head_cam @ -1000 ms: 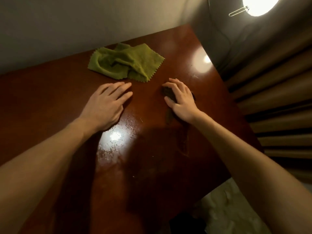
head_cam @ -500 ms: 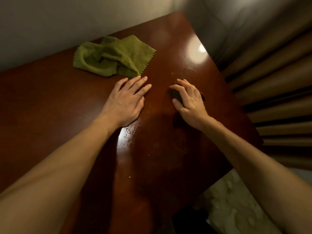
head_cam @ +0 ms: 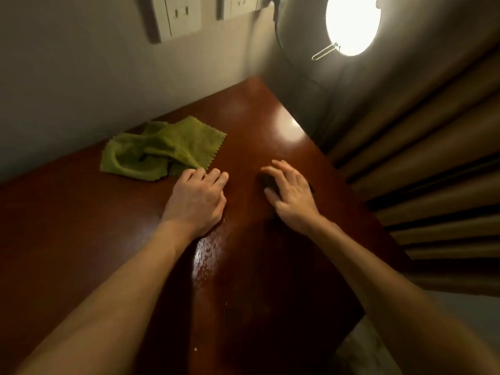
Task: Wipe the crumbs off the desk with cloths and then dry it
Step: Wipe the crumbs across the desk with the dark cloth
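Observation:
A crumpled green cloth lies on the dark red-brown desk near the wall. My left hand is at the cloth's near right corner, its fingers curled onto that corner. My right hand lies flat with spread fingers on a small dark cloth, which is mostly hidden beneath it. Fine crumbs show in the glare just behind my left wrist, and a single pale crumb sits nearer the front.
The desk's right edge runs beside pleated brown curtains. A round lit lamp hangs at the top right. Wall sockets sit above the desk on the grey wall.
My left hand has gone from flat fingers on the desk to curled fingers at the green cloth's corner. The right hand stays on the dark cloth. The view has tilted up.

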The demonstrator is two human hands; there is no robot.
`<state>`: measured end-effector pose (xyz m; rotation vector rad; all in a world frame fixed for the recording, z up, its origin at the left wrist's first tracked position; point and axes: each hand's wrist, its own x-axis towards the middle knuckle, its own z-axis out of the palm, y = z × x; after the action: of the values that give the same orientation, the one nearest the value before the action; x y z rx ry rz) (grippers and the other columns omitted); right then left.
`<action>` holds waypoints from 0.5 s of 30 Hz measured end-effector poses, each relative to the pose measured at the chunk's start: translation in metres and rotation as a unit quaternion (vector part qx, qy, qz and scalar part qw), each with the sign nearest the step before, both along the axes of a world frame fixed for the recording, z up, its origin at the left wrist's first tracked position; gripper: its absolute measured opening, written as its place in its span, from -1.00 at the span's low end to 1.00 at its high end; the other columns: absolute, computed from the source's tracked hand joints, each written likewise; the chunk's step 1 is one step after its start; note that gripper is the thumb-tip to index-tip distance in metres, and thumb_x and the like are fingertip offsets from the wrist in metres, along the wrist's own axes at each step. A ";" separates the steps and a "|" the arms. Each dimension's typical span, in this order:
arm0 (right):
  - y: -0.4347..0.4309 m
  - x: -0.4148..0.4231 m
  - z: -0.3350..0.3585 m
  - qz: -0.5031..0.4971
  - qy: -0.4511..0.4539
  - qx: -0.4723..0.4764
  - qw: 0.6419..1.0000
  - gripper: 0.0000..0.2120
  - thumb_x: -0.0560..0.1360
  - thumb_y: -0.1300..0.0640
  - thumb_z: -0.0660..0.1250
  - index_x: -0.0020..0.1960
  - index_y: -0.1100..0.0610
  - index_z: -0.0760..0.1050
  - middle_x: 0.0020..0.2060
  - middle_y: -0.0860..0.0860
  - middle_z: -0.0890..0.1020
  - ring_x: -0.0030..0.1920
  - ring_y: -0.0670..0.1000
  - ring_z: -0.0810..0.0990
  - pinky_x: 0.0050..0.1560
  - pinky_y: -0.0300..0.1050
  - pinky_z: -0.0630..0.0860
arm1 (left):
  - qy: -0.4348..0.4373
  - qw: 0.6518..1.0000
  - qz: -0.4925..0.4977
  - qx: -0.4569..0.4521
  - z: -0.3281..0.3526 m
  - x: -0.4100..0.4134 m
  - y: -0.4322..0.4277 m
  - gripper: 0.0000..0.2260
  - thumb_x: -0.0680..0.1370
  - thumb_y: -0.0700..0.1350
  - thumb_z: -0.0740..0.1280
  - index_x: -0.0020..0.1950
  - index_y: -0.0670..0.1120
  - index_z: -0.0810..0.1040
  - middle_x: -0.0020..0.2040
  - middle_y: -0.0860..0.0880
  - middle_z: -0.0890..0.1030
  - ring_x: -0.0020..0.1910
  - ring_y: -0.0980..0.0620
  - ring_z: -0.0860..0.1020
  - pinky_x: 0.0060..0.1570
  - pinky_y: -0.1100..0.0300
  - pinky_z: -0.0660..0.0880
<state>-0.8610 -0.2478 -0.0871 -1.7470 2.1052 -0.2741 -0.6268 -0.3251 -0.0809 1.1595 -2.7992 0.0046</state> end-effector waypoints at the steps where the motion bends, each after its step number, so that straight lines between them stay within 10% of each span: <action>1: -0.019 -0.003 0.000 -0.033 0.000 -0.002 0.999 -0.54 0.70 -0.12 0.18 0.57 -0.19 0.22 0.65 -0.07 0.13 0.66 0.03 -0.03 0.65 0.07 -0.08 | 0.000 1.000 0.015 -0.001 0.000 -0.004 0.001 -0.58 0.59 -0.03 0.21 0.39 -0.15 0.58 0.19 -0.11 0.66 0.05 -0.18 0.58 0.10 -0.07 0.47; 10: 0.034 0.030 -0.002 0.026 -0.019 0.002 0.999 -0.52 0.70 -0.13 0.17 0.59 -0.24 0.17 0.65 -0.15 0.07 0.66 -0.08 -0.12 0.58 -0.12 -0.31 | 0.022 0.998 0.054 0.022 -0.016 -0.008 0.012 -0.53 0.60 -0.03 0.17 0.48 -0.14 0.50 0.26 -0.13 0.53 0.23 -0.18 0.49 0.25 -0.09 0.36; 15: -0.054 -0.028 -0.004 0.040 0.006 -0.023 0.999 -0.53 0.68 -0.13 0.19 0.58 -0.14 0.27 0.62 -0.05 0.21 0.65 0.02 0.05 0.61 -0.06 -0.10 | 0.003 0.999 0.037 0.020 -0.014 -0.010 0.007 -0.51 0.59 -0.01 0.20 0.53 -0.06 0.46 0.61 -0.13 0.30 0.62 -0.17 0.24 0.56 -0.28 0.10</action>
<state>-0.8887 -0.3022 -0.0912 -1.8583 2.0474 -0.2932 -0.6369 -0.3180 -0.0949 1.2700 -2.7605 -0.0489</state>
